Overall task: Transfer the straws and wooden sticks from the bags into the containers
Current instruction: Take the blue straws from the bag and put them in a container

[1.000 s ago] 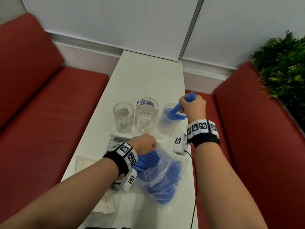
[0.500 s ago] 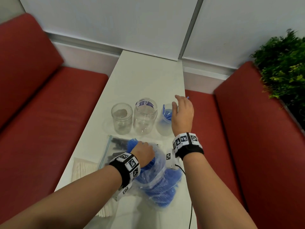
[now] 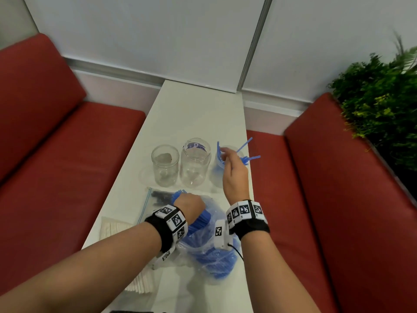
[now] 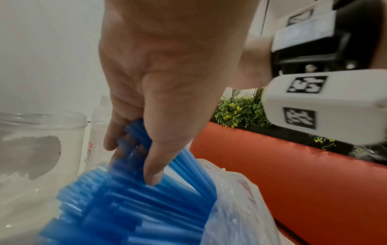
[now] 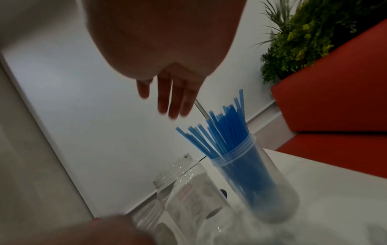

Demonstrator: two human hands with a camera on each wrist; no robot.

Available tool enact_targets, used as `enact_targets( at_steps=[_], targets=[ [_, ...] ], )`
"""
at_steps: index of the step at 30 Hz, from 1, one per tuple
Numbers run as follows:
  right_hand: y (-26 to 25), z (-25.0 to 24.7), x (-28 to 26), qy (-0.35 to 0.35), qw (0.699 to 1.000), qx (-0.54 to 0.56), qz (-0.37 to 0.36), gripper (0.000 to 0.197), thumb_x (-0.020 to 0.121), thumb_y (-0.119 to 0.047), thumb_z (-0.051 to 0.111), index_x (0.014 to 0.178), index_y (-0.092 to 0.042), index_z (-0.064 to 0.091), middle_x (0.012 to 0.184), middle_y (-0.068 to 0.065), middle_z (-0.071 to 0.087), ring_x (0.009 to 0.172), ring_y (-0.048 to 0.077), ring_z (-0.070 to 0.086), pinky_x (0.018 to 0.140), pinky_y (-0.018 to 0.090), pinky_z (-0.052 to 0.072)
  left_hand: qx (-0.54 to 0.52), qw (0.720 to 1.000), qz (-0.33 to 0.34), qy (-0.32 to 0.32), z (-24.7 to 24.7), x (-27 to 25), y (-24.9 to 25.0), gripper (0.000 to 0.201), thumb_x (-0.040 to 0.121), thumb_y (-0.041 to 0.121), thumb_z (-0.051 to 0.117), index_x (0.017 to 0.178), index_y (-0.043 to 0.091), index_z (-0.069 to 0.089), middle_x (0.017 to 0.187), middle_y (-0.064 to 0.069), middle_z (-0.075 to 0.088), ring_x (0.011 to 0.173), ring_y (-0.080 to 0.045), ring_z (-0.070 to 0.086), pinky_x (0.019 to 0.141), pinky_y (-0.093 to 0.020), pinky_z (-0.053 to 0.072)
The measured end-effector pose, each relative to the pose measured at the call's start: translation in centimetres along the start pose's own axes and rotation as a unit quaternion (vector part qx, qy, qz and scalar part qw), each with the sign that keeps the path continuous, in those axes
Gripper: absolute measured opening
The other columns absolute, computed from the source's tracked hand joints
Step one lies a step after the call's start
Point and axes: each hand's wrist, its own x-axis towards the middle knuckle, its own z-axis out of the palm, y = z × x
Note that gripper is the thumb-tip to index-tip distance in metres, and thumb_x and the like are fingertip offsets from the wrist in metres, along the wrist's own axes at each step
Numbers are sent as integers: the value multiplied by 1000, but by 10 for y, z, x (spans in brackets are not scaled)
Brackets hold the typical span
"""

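Left hand grips bagged straws

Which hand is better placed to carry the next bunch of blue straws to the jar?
The left hand: it already grips blue straws at the plastic bag. The right hand is open and holds nothing, beside the jar with straws.

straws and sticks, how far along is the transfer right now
Done: some blue straws stand in the right container, with the right hand open above it. In hand: the left hand grips a bunch of straws at the clear bag, which holds many more. Left: two jars hold no straws or sticks; the dark bag and pale bag look untouched.
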Motion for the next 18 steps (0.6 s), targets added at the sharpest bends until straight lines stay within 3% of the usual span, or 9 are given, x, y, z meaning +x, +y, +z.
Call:
enact_targets(
  at_steps=[2,4,7,9,10,12,14,16,18],
  targets=[
    [-1,1,-18,-105,992,-5,64,45,96,5,39,129,-16,62,116,4,68,111,10,61,102,27,48,-7,1000,-24,4,-6,-7,0,27,96,0,48,118,5,63,123,-12,62,113,-30,61,91,-38,48],
    [5,6,-37,-220,968,-61,108,54,90,7,44,138,-17,55,134,9,61,127,18,56,113,33,41,-24,999,-40,15,-11,-13,-2,28,98,4,45,121,5,61,125,-12,61,115,-29,60,93,-37,48],
    [15,20,-60,-350,910,-163,149,74,89,-2,58,156,-18,31,161,12,33,154,33,18,124,42,17,-54,997,-53,20,-22,-24,-6,30,99,11,46,126,7,58,129,-8,59,118,-25,59,94,-35,47],
    [18,32,-72,-369,896,-194,155,84,87,-13,69,158,-21,25,166,4,25,157,32,-3,125,49,-2,-73,995,-58,25,-31,-30,-8,29,99,14,48,126,10,59,129,-6,61,117,-23,60,92,-34,47],
    [18,37,-76,-361,897,-200,159,83,88,-20,71,158,-22,26,166,2,26,157,30,-4,125,50,-5,-71,995,-60,21,-38,-35,-9,29,98,15,51,124,10,61,127,-6,62,115,-24,61,89,-34,47],
    [14,42,-77,-330,912,-183,161,62,93,-25,67,149,-18,43,156,5,46,155,28,18,126,52,5,-45,997,-53,22,-54,-46,-10,26,94,13,57,118,8,65,120,-8,64,109,-26,63,77,-34,47],
    [6,38,-75,-282,938,-136,149,22,95,-15,61,116,-13,67,114,6,73,119,24,60,109,46,38,-30,997,-42,61,-71,-57,-15,19,89,6,60,106,6,68,109,-10,66,96,-28,66,66,-34,44],
    [-4,30,-70,-253,953,-61,156,17,96,-8,57,85,-16,67,78,-6,69,76,9,64,79,31,46,-82,988,-44,120,-85,-70,-23,12,86,4,59,95,8,66,98,-11,67,78,-27,64,61,-31,43],
    [-17,21,-63,-213,964,9,156,27,101,-12,55,75,-19,62,65,-10,66,59,-2,60,68,26,46,-204,954,-47,214,-92,-77,-35,25,85,8,57,109,14,58,93,-6,66,78,-24,63,63,-32,45]
  ],
)
